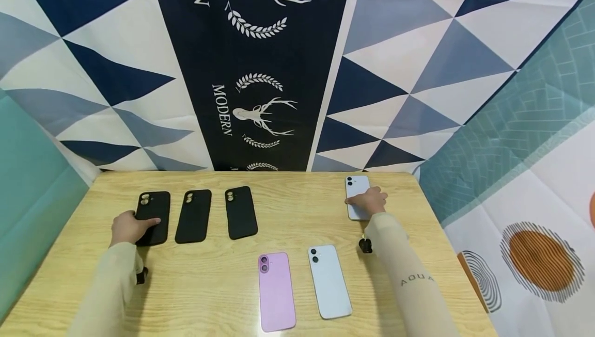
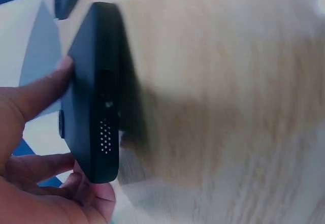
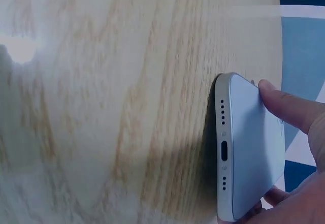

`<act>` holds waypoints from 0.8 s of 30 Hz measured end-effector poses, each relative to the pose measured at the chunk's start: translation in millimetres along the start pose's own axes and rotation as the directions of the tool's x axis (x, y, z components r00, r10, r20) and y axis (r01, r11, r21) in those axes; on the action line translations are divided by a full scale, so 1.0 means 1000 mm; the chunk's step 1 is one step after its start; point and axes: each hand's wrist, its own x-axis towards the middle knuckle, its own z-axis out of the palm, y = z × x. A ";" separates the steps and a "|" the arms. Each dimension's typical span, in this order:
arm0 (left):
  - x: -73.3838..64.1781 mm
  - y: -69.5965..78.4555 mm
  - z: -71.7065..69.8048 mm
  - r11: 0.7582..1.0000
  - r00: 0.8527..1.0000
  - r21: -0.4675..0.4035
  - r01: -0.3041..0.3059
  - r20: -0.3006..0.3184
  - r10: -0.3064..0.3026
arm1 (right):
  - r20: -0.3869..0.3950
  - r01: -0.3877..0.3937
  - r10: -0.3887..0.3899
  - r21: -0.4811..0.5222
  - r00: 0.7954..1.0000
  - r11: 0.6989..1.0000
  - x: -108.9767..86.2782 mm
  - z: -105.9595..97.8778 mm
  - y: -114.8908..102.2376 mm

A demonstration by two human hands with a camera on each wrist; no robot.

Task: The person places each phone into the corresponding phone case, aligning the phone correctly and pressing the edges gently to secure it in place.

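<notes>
At the table's left, my left hand (image 1: 126, 227) grips a black phone case (image 1: 157, 208) across its width, thumb at the right edge and fingers at the left. In the left wrist view the end of this case (image 2: 105, 132) shows a patch of small holes. Far to the right, my right hand (image 1: 372, 200) holds a pale blue phone (image 1: 356, 186) by its sides, back up with two lenses at the top left. The right wrist view shows this phone's bottom edge (image 3: 224, 150) with its port and speaker holes, close over the wood.
Two more black phone cases, a middle one (image 1: 193, 217) and a right one (image 1: 241, 214), lie beside the gripped case. Nearer me lie a pink phone (image 1: 277, 295) and a whitish phone (image 1: 330, 283), backs up. Patterned cloth (image 1: 395, 84) hangs behind the wooden table (image 1: 200, 290).
</notes>
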 end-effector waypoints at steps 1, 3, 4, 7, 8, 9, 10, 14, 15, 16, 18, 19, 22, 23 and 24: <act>0.000 0.000 -0.002 1.000 1.000 -0.013 0.011 0.011 -0.011 | 0.012 -0.014 0.014 0.024 1.000 1.000 0.001 0.000 0.001; -0.001 0.000 -0.005 0.999 0.999 -0.036 0.028 0.032 -0.027 | 0.036 -0.035 0.032 0.087 0.999 0.996 0.002 0.000 0.002; -0.001 0.000 -0.006 0.998 0.999 -0.046 0.033 0.036 -0.031 | 0.043 -0.047 0.042 0.133 0.998 0.990 0.003 0.000 0.002; -0.003 0.001 -0.010 0.996 0.997 -0.077 0.054 0.052 -0.050 | 0.060 -0.084 0.070 0.272 0.996 0.959 0.007 0.000 0.003; -0.003 0.001 -0.011 0.994 0.997 -0.089 0.062 0.057 -0.057 | 0.055 -0.088 0.075 0.306 0.996 0.948 0.008 0.000 0.003; -0.004 0.001 -0.012 0.992 0.996 -0.103 0.074 0.062 -0.067 | 0.049 -0.097 0.085 0.337 0.995 0.937 0.010 -0.001 0.003; -0.004 0.001 -0.013 0.990 0.995 -0.111 0.083 0.067 -0.076 | 0.047 -0.102 0.091 0.360 0.995 0.927 0.011 0.000 0.003; -0.004 0.000 -0.018 0.987 0.992 -0.124 0.099 0.087 -0.088 | 0.031 -0.114 0.111 0.399 0.993 0.910 0.013 -0.002 0.002; -0.004 -0.001 -0.018 0.988 0.992 -0.120 0.096 0.090 -0.086 | 0.037 -0.123 0.118 0.407 0.992 0.905 0.013 -0.003 0.002; -0.005 -0.002 -0.019 0.989 0.992 -0.118 0.092 0.094 -0.081 | 0.043 -0.130 0.123 0.416 0.991 0.900 0.013 -0.003 0.001; -0.006 -0.003 -0.021 0.990 0.993 -0.115 0.086 0.091 -0.076 | 0.051 -0.143 0.134 0.430 0.990 0.892 0.013 -0.003 0.001; -0.007 -0.003 -0.022 0.989 0.993 -0.122 0.087 0.088 -0.076 | 0.053 -0.147 0.138 0.434 0.989 0.889 0.014 -0.003 0.001; -0.009 -0.004 -0.024 0.982 0.993 -0.162 0.100 0.084 -0.087 | 0.038 -0.147 0.145 0.452 0.989 0.880 0.015 -0.004 0.003; -0.009 -0.004 -0.025 0.979 0.993 -0.174 0.103 0.083 -0.089 | 0.035 -0.148 0.148 0.460 0.988 0.876 0.015 -0.005 0.004; -0.008 -0.004 -0.025 0.976 0.992 -0.189 0.105 0.085 -0.090 | 0.031 -0.148 0.151 0.471 0.988 0.870 0.016 -0.006 0.006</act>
